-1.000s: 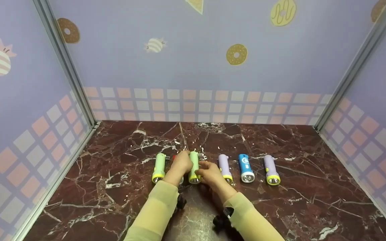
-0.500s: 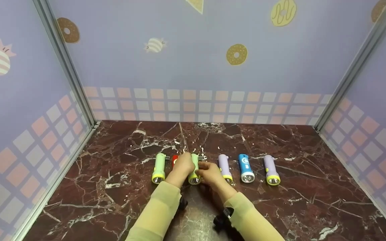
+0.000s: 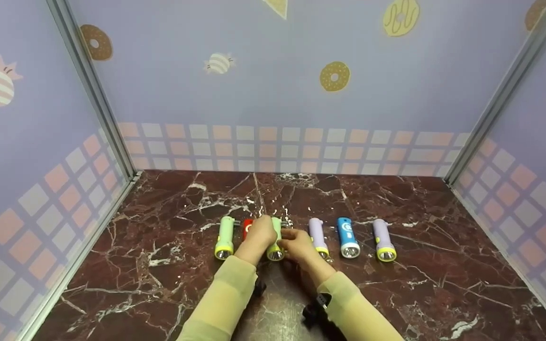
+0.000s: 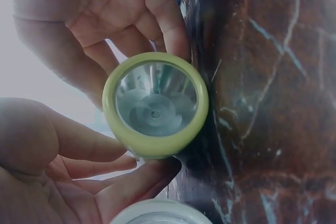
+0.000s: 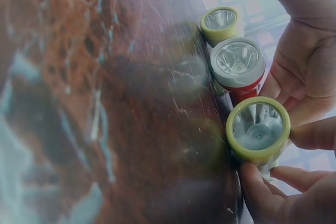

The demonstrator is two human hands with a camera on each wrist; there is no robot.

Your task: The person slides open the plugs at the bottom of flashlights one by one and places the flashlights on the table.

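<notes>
Both your left hand (image 3: 260, 235) and right hand (image 3: 299, 246) have fingers (image 5: 302, 178) gripping one green flashlight (image 4: 156, 106); more red flashlight (image 3: 248, 228) shows than earlier.

Left grip (image 3: 260, 235) beside right grip (image 3: 298, 244)

at the frame's lower centre, six flashlights (image 3: 317, 232) lie in a row on the table (image 3: 159, 293), the third flashlight (image 3: 276, 255) from left between left hand (image 3: 261, 232) and right hand (image 3: 298, 244).

Two green flashlights (image 4: 156, 106), two purple flashlights (image 3: 317, 234), one red flashlight (image 5: 238, 65), one blue flashlight (image 3: 347, 234) and two hands (image 3: 260, 234) share one tabletop (image 3: 126, 279).
</notes>
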